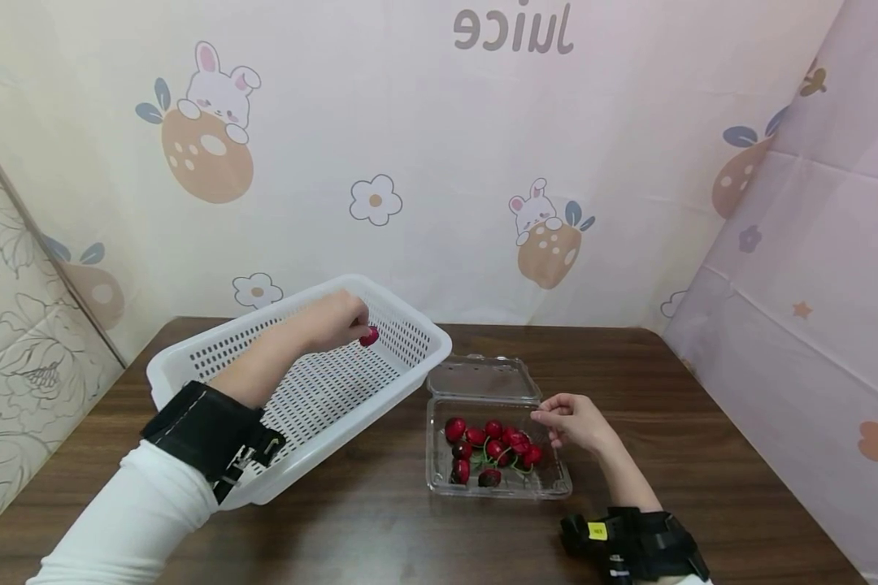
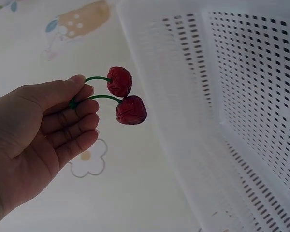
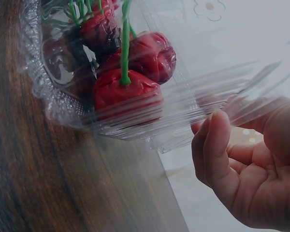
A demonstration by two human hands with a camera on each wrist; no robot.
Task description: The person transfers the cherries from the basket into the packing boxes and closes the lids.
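Observation:
My left hand (image 1: 332,318) is above the white perforated basket (image 1: 315,394), pinching the green stems of a pair of cherries (image 2: 131,110). In the left wrist view the two dark red, wrinkled cherries dangle from joined stems held between thumb and fingers. On the right, my right hand (image 1: 574,422) pinches the side edge of a clear plastic clamshell box (image 1: 497,492). Its lid (image 1: 483,379) is folded back away from me. Several red cherries (image 1: 496,449) with green stems lie inside. Through the clear wall, the right wrist view shows some cherries (image 3: 128,99) close to the fingers.
Both containers stand on a dark brown wooden table (image 1: 366,520), the basket angled at left with its rim near the box's lid. Behind them hangs a pale printed curtain (image 1: 439,244) at the table's back edge. Another printed sheet (image 1: 797,309) slopes along the right side.

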